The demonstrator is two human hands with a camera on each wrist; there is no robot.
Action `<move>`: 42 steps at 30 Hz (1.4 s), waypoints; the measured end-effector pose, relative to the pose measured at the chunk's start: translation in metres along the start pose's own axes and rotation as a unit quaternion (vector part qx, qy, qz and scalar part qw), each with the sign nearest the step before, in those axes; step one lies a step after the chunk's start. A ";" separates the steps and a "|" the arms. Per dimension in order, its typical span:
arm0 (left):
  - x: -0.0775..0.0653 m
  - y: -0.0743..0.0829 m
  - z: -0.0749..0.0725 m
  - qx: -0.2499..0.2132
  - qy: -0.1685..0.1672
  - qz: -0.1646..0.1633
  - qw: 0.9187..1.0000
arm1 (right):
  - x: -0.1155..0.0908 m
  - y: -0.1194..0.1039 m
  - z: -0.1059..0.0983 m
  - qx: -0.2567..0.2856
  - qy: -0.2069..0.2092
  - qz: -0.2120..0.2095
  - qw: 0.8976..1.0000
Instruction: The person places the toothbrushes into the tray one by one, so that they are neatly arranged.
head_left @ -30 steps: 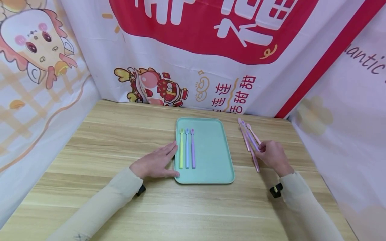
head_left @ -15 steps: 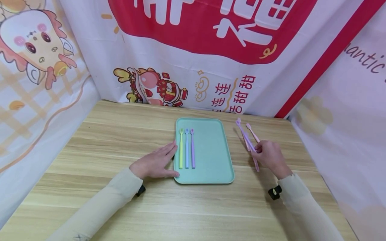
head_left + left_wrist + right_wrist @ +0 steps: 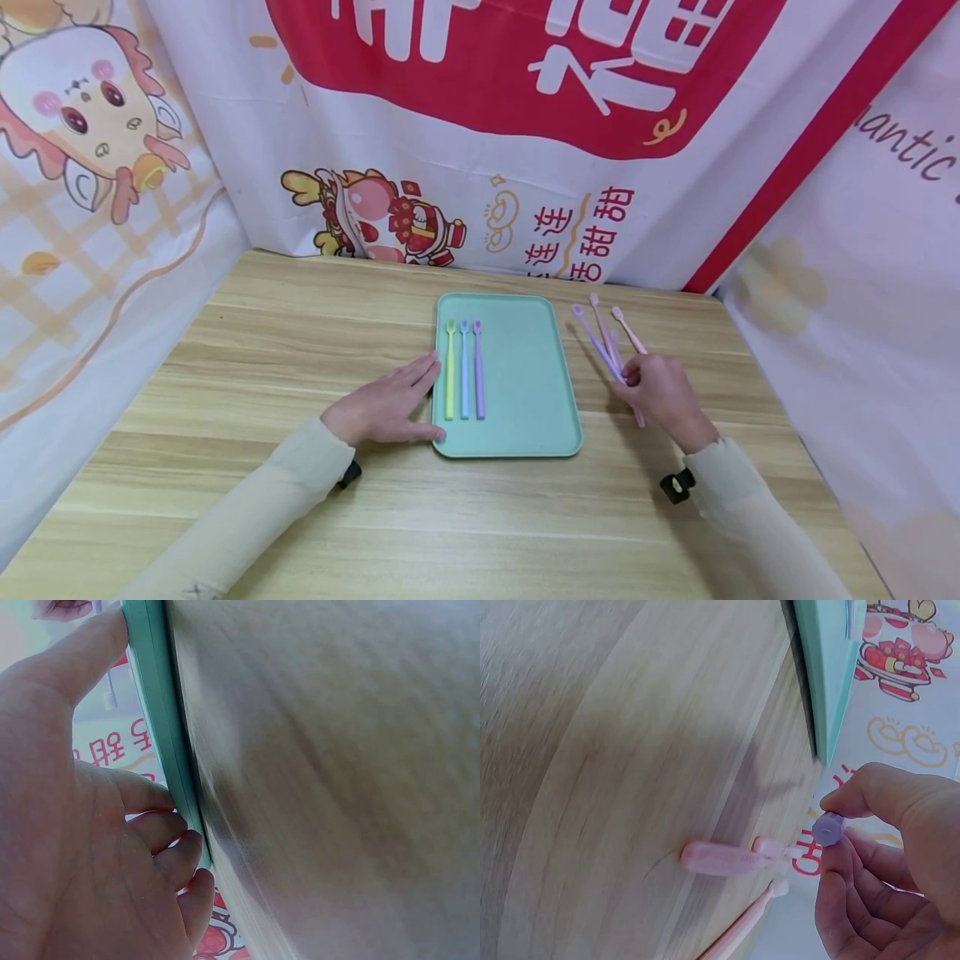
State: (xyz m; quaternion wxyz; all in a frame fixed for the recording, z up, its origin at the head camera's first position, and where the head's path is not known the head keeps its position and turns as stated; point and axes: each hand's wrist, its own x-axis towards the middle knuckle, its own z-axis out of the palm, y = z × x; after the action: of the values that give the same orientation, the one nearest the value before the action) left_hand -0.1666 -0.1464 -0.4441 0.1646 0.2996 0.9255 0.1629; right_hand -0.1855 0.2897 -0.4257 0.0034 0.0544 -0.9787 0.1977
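Observation:
My left hand [image 3: 386, 404] lies along the left edge of a pale green tray [image 3: 528, 375], its fingers extended and touching the rim. In the left wrist view, the thumb and fingertips meet the tray's side. On the tray are a yellow toothbrush [image 3: 450, 375], a blue toothbrush [image 3: 465, 375] and a purple toothbrush [image 3: 480, 375], side by side. My right hand [image 3: 663, 396] pinches a light purple toothbrush [image 3: 828, 829] by its handle end, raised above the table with its head tilted toward the tray. Pink toothbrushes [image 3: 630, 332] lie beneath and beside that hand, partly hidden.
The wooden table [image 3: 480, 525] carries the tray near its middle. A printed white and red cloth [image 3: 495, 117] hangs behind its back edge, with more cloth at both sides. A black wrist camera [image 3: 678, 486] sits at the right cuff.
My right hand has lifted the light purple toothbrush off the pink ones and moved it left, its head swinging toward the tray. The left hand and tray have stayed put.

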 end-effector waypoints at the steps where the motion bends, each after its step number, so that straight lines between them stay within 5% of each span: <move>1: 0.000 0.000 0.000 -0.001 0.000 0.000 1.000 | -0.001 -0.002 0.000 0.002 -0.001 -0.002 1.000; 9: 0.000 0.000 0.000 -0.001 -0.001 0.000 1.000 | -0.004 -0.015 0.000 0.009 -0.016 0.002 1.000; 19: 0.001 -0.002 0.002 0.003 0.000 0.002 1.000 | -0.006 -0.029 0.004 -0.016 0.017 -0.060 0.998; 42: 0.001 -0.002 0.002 0.003 0.002 0.004 1.000 | -0.015 -0.067 0.026 0.023 0.043 -0.070 0.996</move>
State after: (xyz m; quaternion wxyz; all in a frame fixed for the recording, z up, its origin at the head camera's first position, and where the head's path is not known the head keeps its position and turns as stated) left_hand -0.1681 -0.1471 -0.4468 0.1613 0.3032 0.9252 0.1615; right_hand -0.1628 0.2196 -0.4236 0.0582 0.1138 -0.9668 0.2212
